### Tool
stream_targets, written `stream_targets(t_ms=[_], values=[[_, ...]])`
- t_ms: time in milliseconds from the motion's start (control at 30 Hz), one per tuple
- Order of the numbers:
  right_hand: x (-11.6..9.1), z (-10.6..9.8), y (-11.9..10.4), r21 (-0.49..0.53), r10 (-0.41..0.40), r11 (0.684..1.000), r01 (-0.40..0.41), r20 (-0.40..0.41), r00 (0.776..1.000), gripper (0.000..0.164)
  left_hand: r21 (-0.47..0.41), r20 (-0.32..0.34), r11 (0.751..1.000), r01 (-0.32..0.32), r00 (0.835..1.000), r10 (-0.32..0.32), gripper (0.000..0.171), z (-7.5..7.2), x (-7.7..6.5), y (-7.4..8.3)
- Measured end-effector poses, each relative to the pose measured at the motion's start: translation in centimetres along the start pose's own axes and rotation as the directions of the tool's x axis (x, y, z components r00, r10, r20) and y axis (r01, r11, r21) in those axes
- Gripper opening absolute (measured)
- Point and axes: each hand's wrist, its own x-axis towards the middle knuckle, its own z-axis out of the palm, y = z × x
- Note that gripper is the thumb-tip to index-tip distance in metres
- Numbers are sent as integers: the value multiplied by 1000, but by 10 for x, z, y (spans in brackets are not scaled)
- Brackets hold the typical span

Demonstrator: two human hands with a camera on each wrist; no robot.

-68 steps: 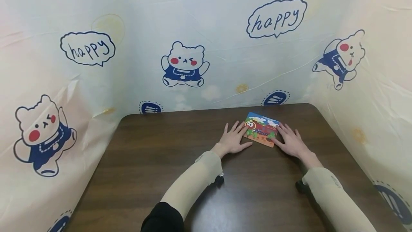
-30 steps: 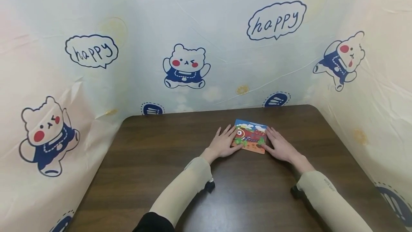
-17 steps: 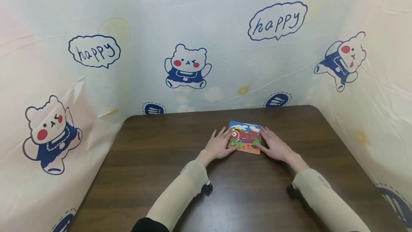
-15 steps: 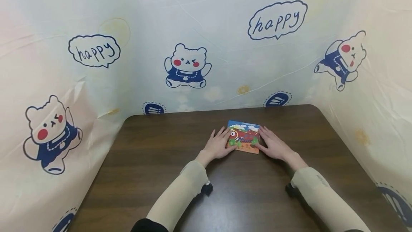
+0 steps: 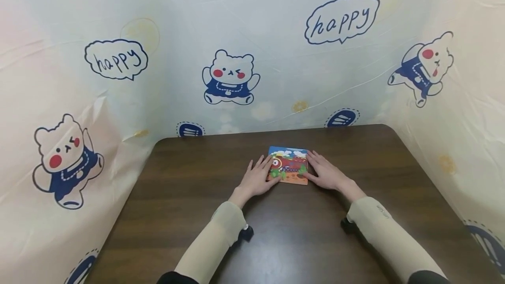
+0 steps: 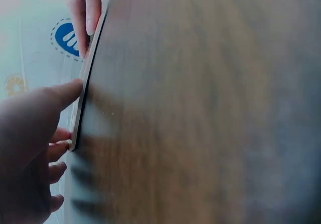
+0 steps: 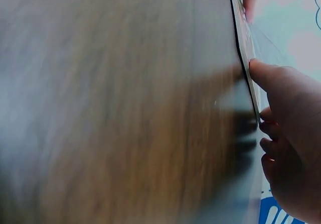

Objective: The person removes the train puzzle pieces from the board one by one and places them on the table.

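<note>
A thin, flat picture board [image 5: 289,164] lies on the brown table, printed with a red creature, blue sky, clouds and orange ground. My left hand [image 5: 255,179] rests at its left side, fingers spread and straight, the thumb at the near left corner. At the right side my right hand [image 5: 325,172] touches it likewise, thumb at the near edge. The left wrist view shows the board's pale edge [image 6: 80,103] beside my left thumb [image 6: 67,94]. In the right wrist view my right thumb [image 7: 263,73] meets the same thin edge [image 7: 249,76].
The dark wooden table [image 5: 189,214] has rounded far corners. A pale curtain [image 5: 276,21] printed with bears and "happy" bubbles hangs behind it and on both sides. Dark wrist devices [image 5: 246,232] sit beneath both sleeves.
Both hands have slid the board leftward and slightly nearer across the table. It has turned from slanted to almost square with the table's edge. The hands stay at its sides.
</note>
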Motion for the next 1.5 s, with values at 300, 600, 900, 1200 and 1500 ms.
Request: stream_targets(t_ms=[300,600,900,1200,1500], values=[[1,5,-8,-7,-27,1000,27,3,1000,86,-8,-12,999,36,999,-36,87,-4,-15,-7],[6,9,-24,-20,-60,998,61,29,998,86,-28,-26,996,87,996,-88,85,-12,-31,-11],[13,16,-31,-28,-91,995,93,50,995,88,-49,-29,993,104,994,-106,85,-13,-42,-18],[21,19,-39,-36,-103,994,106,58,993,90,-116,-60,988,97,993,-105,84,-13,-48,-32],[35,20,-50,-56,-107,992,113,97,990,89,-178,-65,977,113,990,-127,84,-14,-57,-43]])
